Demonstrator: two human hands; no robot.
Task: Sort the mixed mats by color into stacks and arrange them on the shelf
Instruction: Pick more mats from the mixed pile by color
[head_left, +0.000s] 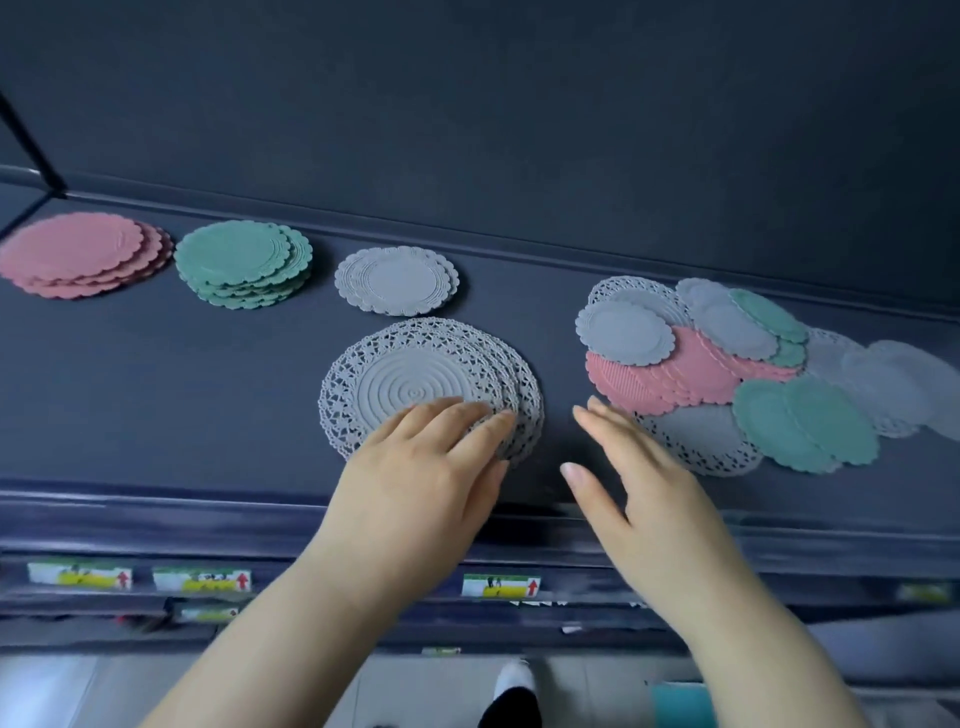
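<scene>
Centre of frame: left hand (415, 467) rests flat, fingers straight, on the lace stack (410, 374). Right hand (644, 473) is held apart from it, fingers extended, gripping nothing, its tips just beside the mixed pile (691, 374) at right; contact cannot be confirmed. Upper left to centre, on the shelf (156, 389): pink stack (78, 254), green stack (239, 265), grey stack (397, 280), set apart in a row.

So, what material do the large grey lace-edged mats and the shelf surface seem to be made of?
Large grey lace-edged mats: probably moulded silicone or soft plastic, matte; crisp openwork rim and raised rings look cast. Shelf surface: dark, matte, smooth; painted board or metal, unclear.
</scene>
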